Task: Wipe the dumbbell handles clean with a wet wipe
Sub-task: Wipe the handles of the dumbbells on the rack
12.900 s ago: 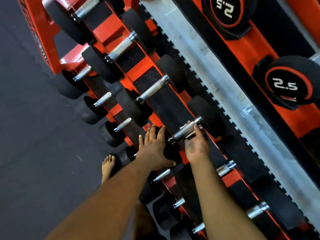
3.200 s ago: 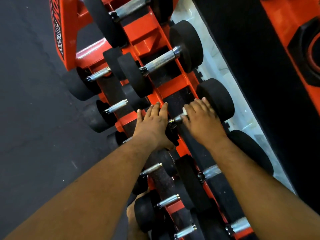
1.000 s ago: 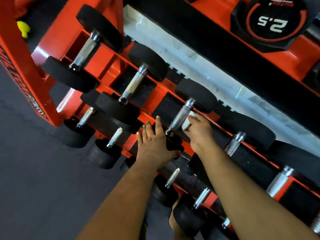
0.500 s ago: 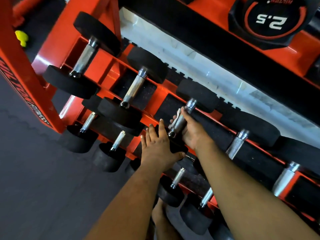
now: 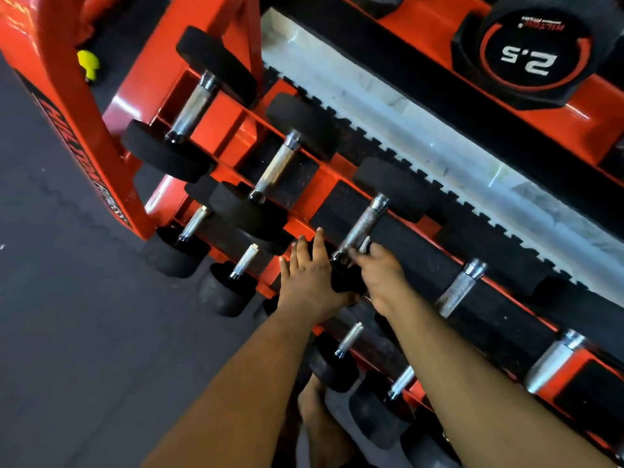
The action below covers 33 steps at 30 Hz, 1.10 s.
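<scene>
A dumbbell with a knurled steel handle point(image 5: 363, 225) and black rubber heads lies on the top shelf of an orange rack point(image 5: 216, 119). My left hand point(image 5: 309, 282) lies flat with straight fingers on its near head. My right hand point(image 5: 380, 271) sits at the lower end of that handle, fingers curled around a small white wet wipe point(image 5: 364, 244) that shows between handle and fingers. Most of the wipe is hidden by my fingers.
More dumbbells line the top shelf, with handles to the left point(image 5: 275, 167), far left point(image 5: 192, 108) and right point(image 5: 461, 287). Smaller dumbbells point(image 5: 243, 261) fill the lower shelf. A 2.5 weight plate point(image 5: 530, 59) sits behind. Grey floor lies left. A bare foot point(image 5: 314, 403) stands below the rack.
My right hand has slid down the handle from its upper part to the lower end, leaving most of the steel bare. My left hand stays on the near head. The view shifted slightly.
</scene>
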Each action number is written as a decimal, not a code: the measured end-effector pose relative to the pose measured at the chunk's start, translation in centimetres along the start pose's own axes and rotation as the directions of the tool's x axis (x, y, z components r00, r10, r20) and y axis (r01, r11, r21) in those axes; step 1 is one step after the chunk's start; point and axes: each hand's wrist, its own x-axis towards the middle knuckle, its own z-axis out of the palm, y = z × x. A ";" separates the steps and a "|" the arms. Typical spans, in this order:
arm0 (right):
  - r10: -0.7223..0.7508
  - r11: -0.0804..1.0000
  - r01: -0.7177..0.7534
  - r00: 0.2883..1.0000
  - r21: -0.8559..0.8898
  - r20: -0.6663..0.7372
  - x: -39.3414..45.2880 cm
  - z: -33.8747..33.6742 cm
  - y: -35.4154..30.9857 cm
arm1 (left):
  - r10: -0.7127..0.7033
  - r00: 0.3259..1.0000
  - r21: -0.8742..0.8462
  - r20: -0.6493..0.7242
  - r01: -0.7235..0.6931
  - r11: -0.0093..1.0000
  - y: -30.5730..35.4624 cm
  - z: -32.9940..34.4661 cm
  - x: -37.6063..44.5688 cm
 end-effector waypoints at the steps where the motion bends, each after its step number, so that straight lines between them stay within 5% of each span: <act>1: -0.025 0.999 0.026 0.999 0.023 -0.027 0.1 -0.3 0.0 | -0.005 1.000 -0.004 -0.002 0.005 1.000 0.0 0.0 -0.1; 6: -0.079 0.909 0.120 0.990 0.399 -0.120 1.3 -0.3 -3.1 | -0.002 1.000 0.002 -0.013 0.002 1.000 0.0 0.2 -0.2; 13: -0.211 0.959 0.177 0.967 -0.221 -0.142 -1.4 0.1 0.0 | 0.050 0.998 0.035 -0.032 -0.049 0.998 -0.4 0.4 -0.4; 17: -0.328 0.934 0.307 0.940 -0.181 -0.098 -3.7 0.7 -0.4 | 0.142 0.988 0.168 -0.058 -0.130 0.977 -1.8 0.7 -1.1; 21: -0.350 0.931 0.360 0.927 0.060 -0.137 -4.5 1.8 -1.9 | 0.264 0.954 0.280 -0.144 -0.217 0.935 -4.7 -1.1 -1.5; 24: -0.508 0.861 0.504 0.857 -0.065 -0.080 -4.3 3.4 -4.1 | 0.370 0.875 0.373 -0.312 -0.245 0.895 -7.0 -3.9 -0.3; 27: -0.742 0.614 0.729 0.664 -0.302 0.091 -3.2 6.4 -6.8 | 0.323 0.848 0.374 -0.421 -0.163 0.913 -8.8 -7.2 2.0; 29: -0.869 0.349 0.839 0.456 -0.418 0.190 -1.4 9.1 -7.8 | 0.222 0.892 0.326 -0.394 -0.091 0.941 -9.6 -9.2 3.7; 31: -0.904 0.086 0.846 0.289 -0.527 0.316 1.1 11.7 -8.7 | 0.118 0.937 0.255 -0.328 -0.033 0.966 -9.7 -10.8 5.3; 33: -0.849 -0.177 0.748 0.212 -0.639 0.484 3.7 13.5 -9.1 | 0.081 0.962 0.167 -0.261 -0.038 0.985 -9.6 -11.8 6.2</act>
